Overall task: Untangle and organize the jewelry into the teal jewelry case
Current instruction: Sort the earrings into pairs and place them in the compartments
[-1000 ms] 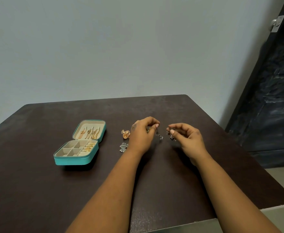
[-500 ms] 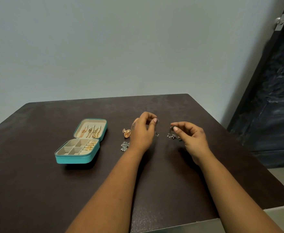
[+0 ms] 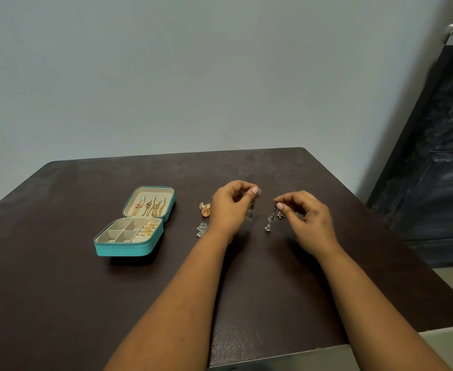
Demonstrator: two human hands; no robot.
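In the head view, the left hand [image 3: 229, 210] pinches a silver earring [image 3: 259, 192] above the table [image 3: 59, 290], and the right hand [image 3: 307, 222] pinches another silver piece [image 3: 270, 220] that hangs down. The open teal case [image 3: 131, 231] lies to the left, with gold jewelry [image 3: 150, 207] inside. A gold earring [image 3: 205, 209] and a silver brooch [image 3: 201, 229] lie between the case and the left hand.

A dark brown tabletop [image 3: 59, 290] carries an open teal jewelry case [image 3: 128, 246] at its left, with a gold ornament [image 3: 204, 209] and a silver brooch-like piece [image 3: 201, 229] lying just right of it.
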